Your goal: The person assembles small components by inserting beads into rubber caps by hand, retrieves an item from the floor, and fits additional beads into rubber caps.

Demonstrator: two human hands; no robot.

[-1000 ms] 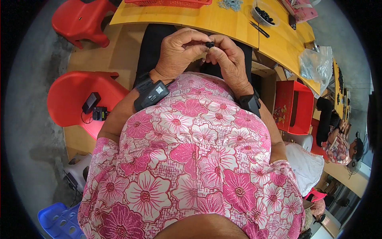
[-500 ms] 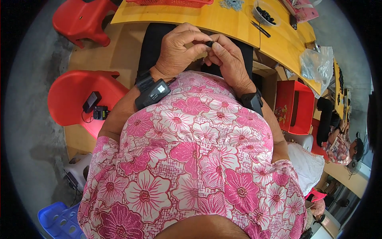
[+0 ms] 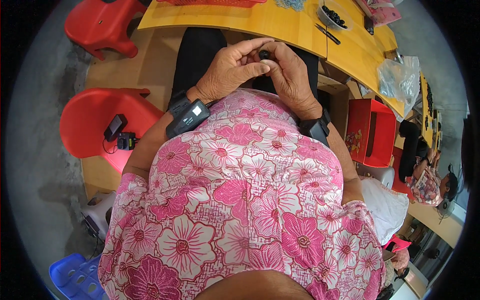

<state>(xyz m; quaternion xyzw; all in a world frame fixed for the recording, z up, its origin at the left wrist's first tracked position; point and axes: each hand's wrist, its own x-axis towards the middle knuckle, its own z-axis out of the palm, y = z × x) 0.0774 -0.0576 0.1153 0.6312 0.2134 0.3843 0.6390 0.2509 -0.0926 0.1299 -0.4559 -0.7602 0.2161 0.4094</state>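
Note:
Above my lap, in front of the table edge, my two hands meet at the fingertips around a small black round part (image 3: 264, 54). My right hand (image 3: 290, 75) is closed in a pinch, thumb and curled fingers on the part. My left hand (image 3: 227, 70) is closed around its other side, the index finger reaching over behind it and the thumb tip lying just below. Some of the left fingertips are hidden behind the right hand. The part's exact kind is too small to tell.
On the yellow table (image 3: 280, 30) stand a clear bowl (image 3: 320, 17) of black round parts, black tweezers (image 3: 328, 34), a red basket (image 3: 215, 2) and a small blue-grey pile (image 3: 290, 4). A plastic bag (image 3: 395, 80) lies right. Red chairs (image 3: 85, 120) stand left; another person (image 3: 425, 185) sits far right.
The black part has turned, so its round end faces up. My left thumb has slid down below it, and both hands have dropped slightly.

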